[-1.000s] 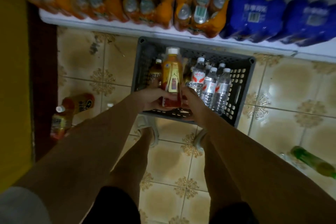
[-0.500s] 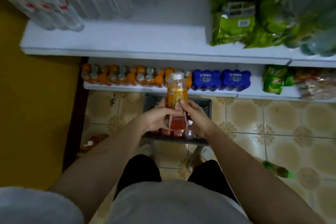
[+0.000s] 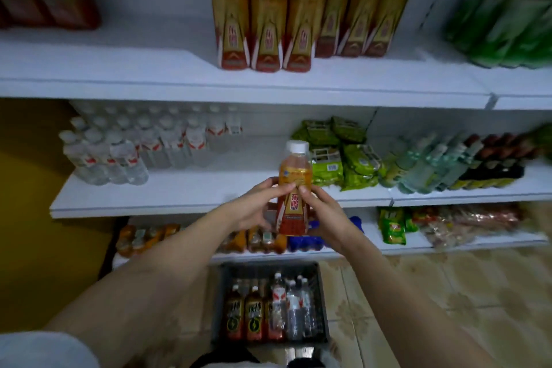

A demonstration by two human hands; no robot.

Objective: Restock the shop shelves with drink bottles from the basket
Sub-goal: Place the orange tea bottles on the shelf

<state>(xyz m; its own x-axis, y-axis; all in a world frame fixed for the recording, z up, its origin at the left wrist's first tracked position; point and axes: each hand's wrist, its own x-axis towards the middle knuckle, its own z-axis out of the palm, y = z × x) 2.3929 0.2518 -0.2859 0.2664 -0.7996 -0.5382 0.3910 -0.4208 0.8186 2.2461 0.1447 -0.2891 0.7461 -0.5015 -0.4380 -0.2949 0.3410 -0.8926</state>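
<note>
You held the orange bottle (image 3: 294, 188) upright before the white shelves (image 3: 209, 191), your left hand (image 3: 257, 206) and right hand (image 3: 324, 212) both pinching its label. The basket (image 3: 270, 305) sat below on the tiled floor (image 3: 448, 293).

Open stretch of middle shelf (image 3: 209, 188) between water bottles (image 3: 119, 155) and green packets (image 3: 337, 158). Bare top shelf (image 3: 119, 69) left of tall bottles (image 3: 265, 18). Right ends crowded.
</note>
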